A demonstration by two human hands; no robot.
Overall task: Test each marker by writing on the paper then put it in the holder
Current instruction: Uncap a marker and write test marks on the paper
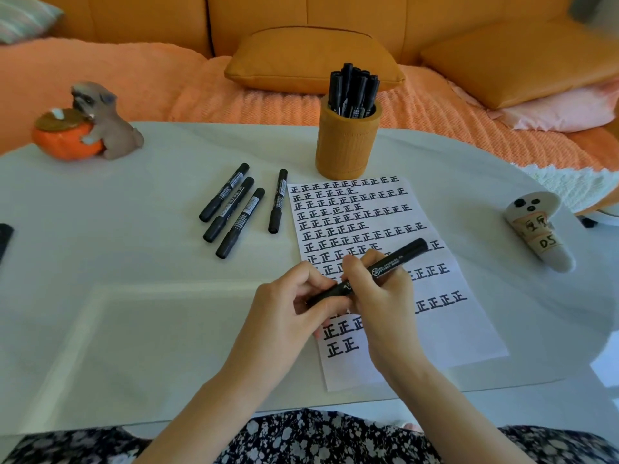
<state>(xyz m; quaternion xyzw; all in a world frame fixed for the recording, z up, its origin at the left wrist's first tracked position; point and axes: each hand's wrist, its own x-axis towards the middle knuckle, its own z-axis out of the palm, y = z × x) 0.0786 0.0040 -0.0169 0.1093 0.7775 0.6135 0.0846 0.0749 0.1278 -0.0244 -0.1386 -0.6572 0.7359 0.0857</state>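
Observation:
A black marker [395,261] lies slantwise between both hands above the white paper [452,323], which is covered with rows of black characters. My right hand [378,296] grips its barrel; my left hand [288,303] holds its lower left end, where the cap sits. I cannot tell whether the cap is on or off. Several more black markers [241,205] lie side by side on the table left of the paper. Behind the paper stands the tan holder [346,145], with several black markers [353,88] upright in it.
On the white table [134,296], a dog figurine hugging an orange bowl [90,125] sits at the far left. A white ghost-like figure with labels [542,229] lies at the right. A dark object [5,239] shows at the left edge. An orange sofa with cushions [311,58] runs behind.

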